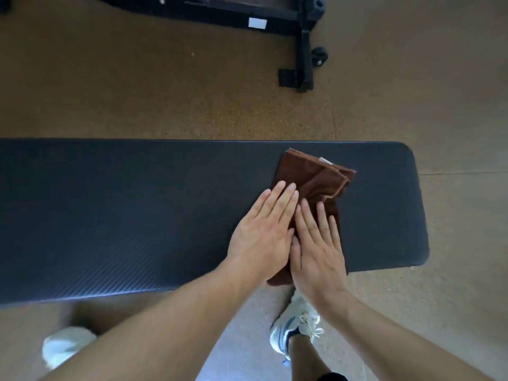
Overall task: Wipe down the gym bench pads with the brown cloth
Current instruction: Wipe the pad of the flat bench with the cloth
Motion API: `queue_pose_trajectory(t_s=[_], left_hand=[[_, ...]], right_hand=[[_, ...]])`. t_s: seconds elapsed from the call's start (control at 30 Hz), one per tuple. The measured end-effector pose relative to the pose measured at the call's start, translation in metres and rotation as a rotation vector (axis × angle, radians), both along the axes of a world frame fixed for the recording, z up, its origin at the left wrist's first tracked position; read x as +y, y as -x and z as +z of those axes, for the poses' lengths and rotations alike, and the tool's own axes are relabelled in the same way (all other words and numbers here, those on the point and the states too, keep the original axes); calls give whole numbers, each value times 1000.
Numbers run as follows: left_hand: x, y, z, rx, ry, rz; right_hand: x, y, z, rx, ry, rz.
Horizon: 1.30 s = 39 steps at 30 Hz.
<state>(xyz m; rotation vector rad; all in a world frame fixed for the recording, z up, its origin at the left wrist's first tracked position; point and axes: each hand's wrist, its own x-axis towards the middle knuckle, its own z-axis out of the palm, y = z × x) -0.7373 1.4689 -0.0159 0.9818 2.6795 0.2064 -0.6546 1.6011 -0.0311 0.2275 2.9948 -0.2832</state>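
A long dark bench pad (137,204) runs across the view, its rounded end at the right. A folded brown cloth (313,174) lies on the pad near that end, and its near edge hangs a little over the pad's front side. My left hand (264,232) presses flat on the cloth's left part with straight fingers. My right hand (319,248) lies flat beside it on the cloth, fingers straight and spread. A small pale label shows at the cloth's far edge.
Brown speckled floor (137,100) surrounds the bench. The black frame of other gym equipment (302,50), with a small wheel, stands at the far side. My two white shoes (297,323) are on the floor just in front of the pad.
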Motion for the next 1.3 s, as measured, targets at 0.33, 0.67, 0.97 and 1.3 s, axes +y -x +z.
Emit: queue_pose_trajectory(t_s=[0.33,0.67,0.97,1.3], left_hand=[[-388,25,16,-56,167,301],[-417,84,24,-85,308,299],[-212,120,34,-147,315,54],[-143,107,21,-148,218,-76]], right_hand=[[-358,81,11,-95,115,441],[-365,146,1,-21,115,602],[-209,110,-2,11,25,33],[-171,86,-2,-9,54,-300]])
